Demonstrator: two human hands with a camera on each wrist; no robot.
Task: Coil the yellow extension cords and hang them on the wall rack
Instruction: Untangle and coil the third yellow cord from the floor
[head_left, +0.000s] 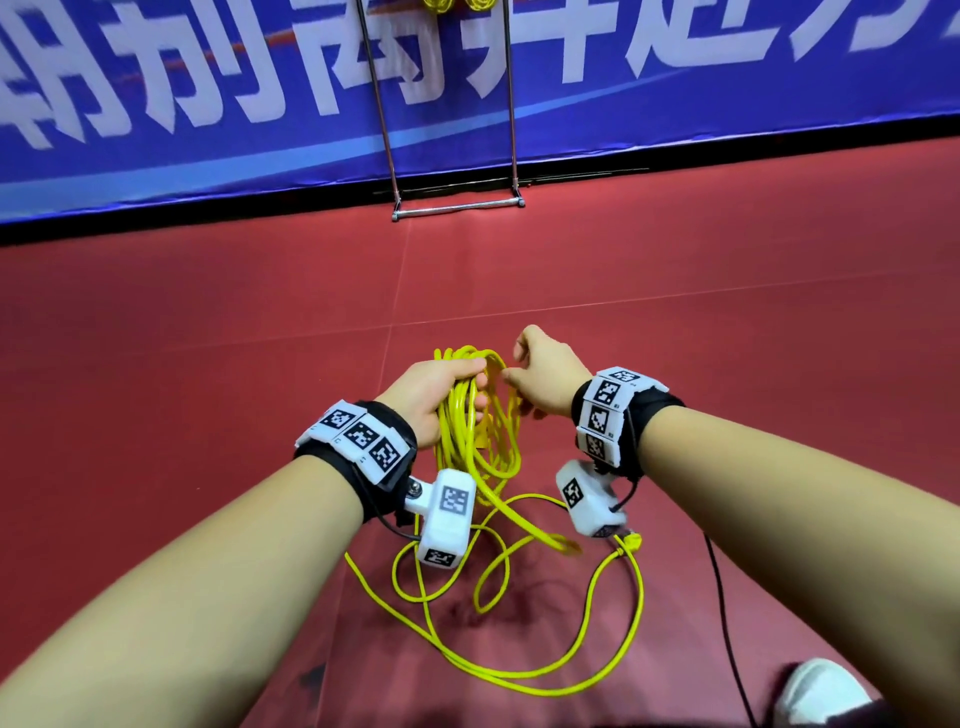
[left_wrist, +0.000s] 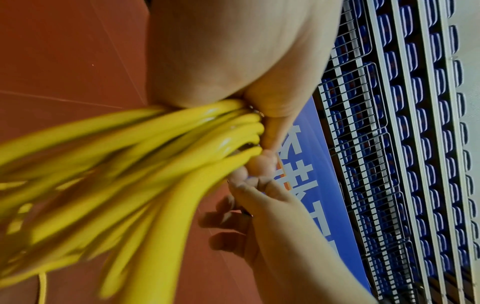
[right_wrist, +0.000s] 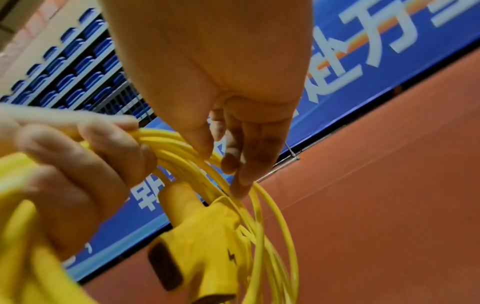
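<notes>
Coiling is the step I read here: my left hand (head_left: 434, 397) grips the gathered loops of the thin yellow rubber extension cord (head_left: 475, 415), while my right hand (head_left: 543, 376), fingers loosely curled, touches the loop tops just beside it. Much cord lies slack on the red floor (head_left: 208, 338) below, so next I'd draw up another loop; the chrome rack (head_left: 457, 208) stands well apart

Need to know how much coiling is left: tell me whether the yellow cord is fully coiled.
Partly coiled. The left hand grips a bundle of loops of the cord, but loose lengths trail on the floor.
</notes>
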